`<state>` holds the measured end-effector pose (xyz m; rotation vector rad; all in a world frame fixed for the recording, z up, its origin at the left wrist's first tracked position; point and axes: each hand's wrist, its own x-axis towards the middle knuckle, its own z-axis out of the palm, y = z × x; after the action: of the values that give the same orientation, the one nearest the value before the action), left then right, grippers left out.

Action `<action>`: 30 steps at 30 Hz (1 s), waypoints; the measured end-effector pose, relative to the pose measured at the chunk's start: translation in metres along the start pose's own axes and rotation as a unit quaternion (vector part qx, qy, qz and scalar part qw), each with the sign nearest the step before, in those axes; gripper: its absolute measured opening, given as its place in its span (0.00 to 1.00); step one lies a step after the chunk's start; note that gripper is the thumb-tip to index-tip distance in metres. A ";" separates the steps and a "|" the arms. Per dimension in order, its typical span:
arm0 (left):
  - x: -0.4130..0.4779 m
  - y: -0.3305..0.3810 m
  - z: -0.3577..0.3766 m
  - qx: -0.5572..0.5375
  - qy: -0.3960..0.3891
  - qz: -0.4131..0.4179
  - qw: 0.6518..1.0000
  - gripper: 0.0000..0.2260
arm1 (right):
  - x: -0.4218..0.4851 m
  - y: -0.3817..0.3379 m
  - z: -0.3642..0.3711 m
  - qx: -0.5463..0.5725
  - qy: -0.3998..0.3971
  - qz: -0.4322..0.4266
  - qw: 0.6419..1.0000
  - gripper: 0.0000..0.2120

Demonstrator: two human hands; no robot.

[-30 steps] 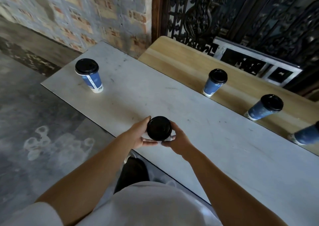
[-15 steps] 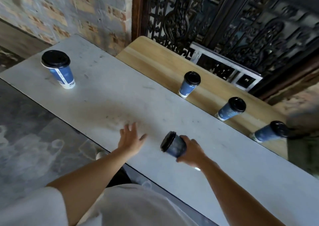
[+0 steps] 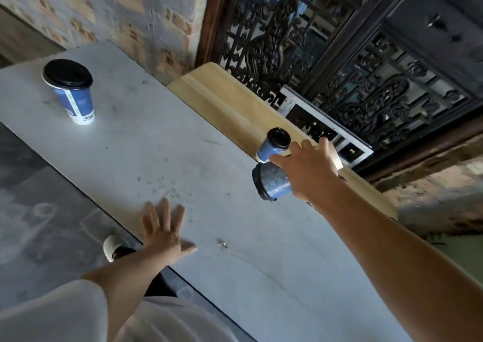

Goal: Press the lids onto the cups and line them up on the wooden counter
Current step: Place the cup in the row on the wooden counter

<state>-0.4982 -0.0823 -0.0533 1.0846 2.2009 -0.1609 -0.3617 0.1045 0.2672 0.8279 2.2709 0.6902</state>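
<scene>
My right hand [image 3: 311, 169] grips a blue paper cup [image 3: 273, 182] with a black lid, tilted with the lid pointing left, held in the air above the far edge of the grey table [image 3: 156, 158]. Just beyond it a second lidded blue cup [image 3: 273, 145] stands on the wooden counter [image 3: 224, 106]. A third lidded blue cup [image 3: 72, 90] stands upright at the far left of the grey table. My left hand [image 3: 163, 229] lies flat with spread fingers on the table's near edge. My right arm hides the counter further right.
A brick wall [image 3: 117, 9] rises behind the table. Dark ornate ironwork [image 3: 352, 67] and a white-framed panel [image 3: 326, 130] stand behind the wooden counter. A shoe [image 3: 115, 247] shows on the grey floor below the table's near edge.
My right hand has carried the lidded cup away from me toward the wooden counter. My left hand let go of it and now lies flat on the table. The view swung right.
</scene>
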 end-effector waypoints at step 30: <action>0.000 0.004 -0.001 0.117 0.022 0.170 0.978 0.41 | -0.006 -0.045 -0.063 -0.142 0.067 0.015 0.987 0.27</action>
<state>-0.4957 -0.0787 -0.0519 1.5893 2.0327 -0.2505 -0.4187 0.0539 0.2831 0.6955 2.2094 1.0824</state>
